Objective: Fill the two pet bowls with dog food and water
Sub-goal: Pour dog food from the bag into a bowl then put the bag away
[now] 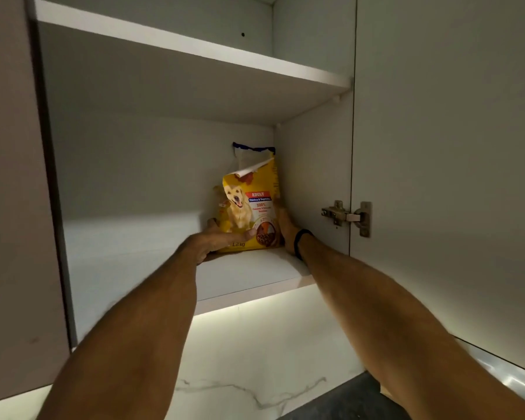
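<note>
A yellow dog food bag (249, 207) with a dog's picture stands upright on the lower shelf (249, 274) of an open wall cabinet, close to the right inner wall. Its top is torn open and folded over. My left hand (217, 241) grips the bag's lower left corner, thumb across the front. My right hand (287, 230) presses flat against the bag's right side; a black band sits on that wrist. No pet bowls are in view.
An upper shelf (194, 53) spans the cabinet above the bag. The open cabinet door (437, 177) hangs at the right on a metal hinge (346, 216). Below, a lit white marble wall (240, 374) and a dark surface (352, 401) show.
</note>
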